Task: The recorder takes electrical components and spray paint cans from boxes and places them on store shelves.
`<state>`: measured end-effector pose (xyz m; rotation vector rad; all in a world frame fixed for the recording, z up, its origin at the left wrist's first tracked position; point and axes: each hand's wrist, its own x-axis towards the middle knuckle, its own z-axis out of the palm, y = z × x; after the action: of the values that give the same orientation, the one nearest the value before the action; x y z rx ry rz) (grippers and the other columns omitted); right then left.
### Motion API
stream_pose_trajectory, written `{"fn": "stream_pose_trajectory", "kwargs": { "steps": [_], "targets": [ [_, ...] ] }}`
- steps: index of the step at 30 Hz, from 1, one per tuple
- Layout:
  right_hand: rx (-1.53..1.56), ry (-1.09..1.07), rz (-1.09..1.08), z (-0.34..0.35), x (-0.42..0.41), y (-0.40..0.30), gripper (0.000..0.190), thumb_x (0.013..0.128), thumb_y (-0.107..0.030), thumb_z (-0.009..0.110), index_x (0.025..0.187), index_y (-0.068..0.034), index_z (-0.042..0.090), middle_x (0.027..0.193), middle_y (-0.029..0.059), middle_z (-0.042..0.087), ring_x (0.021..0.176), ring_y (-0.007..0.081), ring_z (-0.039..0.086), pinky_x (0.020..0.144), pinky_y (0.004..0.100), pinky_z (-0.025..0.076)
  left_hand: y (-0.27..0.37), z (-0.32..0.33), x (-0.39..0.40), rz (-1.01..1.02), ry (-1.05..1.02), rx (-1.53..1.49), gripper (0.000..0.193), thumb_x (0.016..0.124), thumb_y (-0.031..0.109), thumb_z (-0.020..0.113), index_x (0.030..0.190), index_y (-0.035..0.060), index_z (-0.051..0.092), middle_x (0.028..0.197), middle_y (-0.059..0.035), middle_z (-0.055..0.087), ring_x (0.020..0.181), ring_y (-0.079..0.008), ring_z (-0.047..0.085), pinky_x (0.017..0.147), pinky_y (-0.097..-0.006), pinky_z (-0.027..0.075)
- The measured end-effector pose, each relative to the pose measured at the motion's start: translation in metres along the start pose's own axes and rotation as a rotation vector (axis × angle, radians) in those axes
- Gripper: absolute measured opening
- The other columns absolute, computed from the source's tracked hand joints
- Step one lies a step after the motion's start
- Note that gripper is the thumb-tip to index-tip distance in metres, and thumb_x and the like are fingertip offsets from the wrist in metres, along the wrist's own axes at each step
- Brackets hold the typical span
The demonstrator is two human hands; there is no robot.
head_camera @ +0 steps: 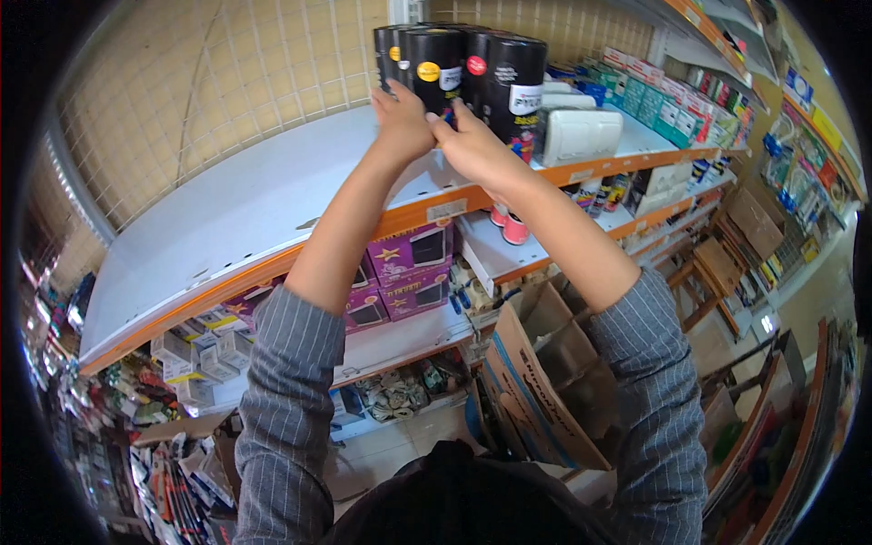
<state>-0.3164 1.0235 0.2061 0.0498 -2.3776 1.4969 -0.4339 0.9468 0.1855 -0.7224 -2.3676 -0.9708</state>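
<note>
Several black Pylox spray paint cans [436, 65] stand upright and close together on the top white metal shelf [238, 184]. Against the lower front of the cans on the left side is my left hand [403, 122], its fingers spread. My right hand [477, 143] reaches in front of the same group, thumb and fingers apart, near the front cans. The two hands nearly meet at the thumbs. Whether either hand grips a can is hard to tell, since the fingers partly hide the cans' lower ends. White switch plates [582, 136] stand just right of the cans.
Behind the shelf is a wire grid [272, 61]. Teal and white boxes [654, 109] line the shelf's right part. Purple boxes [412, 259] sit on the shelf below. An open cardboard carton [538, 381] stands low in front, with a wooden stool [712, 272] farther right.
</note>
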Motion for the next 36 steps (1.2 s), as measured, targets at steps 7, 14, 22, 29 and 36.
{"fn": "stream_pose_trajectory", "kwargs": {
  "steps": [7, 14, 22, 29, 36],
  "targets": [
    [-0.078, -0.1, -0.131, -0.064, -0.084, -0.019, 0.06, 0.088, -0.043, 0.044, 0.126, 0.003, 0.035, 0.075, 0.0097, 0.054, 0.067, 0.015, 0.049, 0.061, 0.028, 0.04, 0.094, -0.042, -0.074, 0.465, 0.372, -0.271, 0.073, 0.079, 0.014, 0.058, 0.134, -0.0043, 0.013, 0.136, -0.0344, 0.004, 0.129, -0.044, 0.005, 0.104, -0.0436, 0.013],
    [-0.304, 0.049, -0.071, -0.15, -0.157, 0.006, 0.037, 0.089, -0.031, 0.046, 0.102, 0.003, 0.054, 0.09, 0.0131, 0.061, 0.078, 0.0187, 0.057, 0.07, 0.0305, 0.044, 0.16, 0.004, -0.11, 0.698, 0.251, -0.565, 0.062, 0.081, 0.014, 0.058, 0.132, 0.0002, 0.025, 0.137, -0.0255, 0.018, 0.128, -0.0354, 0.019, 0.102, -0.0401, 0.021],
    [-0.723, -0.138, 0.261, -0.228, -0.24, 0.1, 0.045, 0.07, -0.018, 0.067, 0.106, 0.001, 0.051, 0.098, 0.0191, 0.058, 0.096, 0.0284, 0.055, 0.084, 0.0348, 0.042, 0.2, 0.109, -0.153, 0.875, -0.667, -0.67, 0.023, 0.08, 0.012, 0.057, 0.1, 0.0014, 0.053, 0.095, -0.0163, 0.056, 0.092, -0.0284, 0.054, 0.081, -0.0351, 0.042],
    [-0.84, -0.326, 0.413, -0.221, -0.256, 0.112, 0.064, 0.062, -0.021, 0.072, 0.116, 0.0, 0.043, 0.11, 0.0186, 0.047, 0.106, 0.0314, 0.046, 0.089, 0.0349, 0.039, 0.198, 0.158, -0.176, 0.903, -0.934, -0.566, 0.015, 0.071, 0.011, 0.066, 0.08, 0.0024, 0.059, 0.076, -0.0129, 0.058, 0.072, -0.0248, 0.057, 0.064, -0.0323, 0.044],
    [-0.974, -0.372, 0.553, -0.211, -0.245, 0.117, 0.07, 0.057, -0.031, 0.074, 0.113, -0.001, 0.046, 0.109, 0.017, 0.044, 0.099, 0.0329, 0.049, 0.083, 0.037, 0.043, 0.192, 0.163, -0.167, 0.859, -1.087, -0.613, 0.036, 0.061, 0.022, 0.077, 0.083, 0.0007, 0.058, 0.076, -0.0096, 0.057, 0.07, -0.0192, 0.055, 0.063, -0.0291, 0.046]
  ]
}}
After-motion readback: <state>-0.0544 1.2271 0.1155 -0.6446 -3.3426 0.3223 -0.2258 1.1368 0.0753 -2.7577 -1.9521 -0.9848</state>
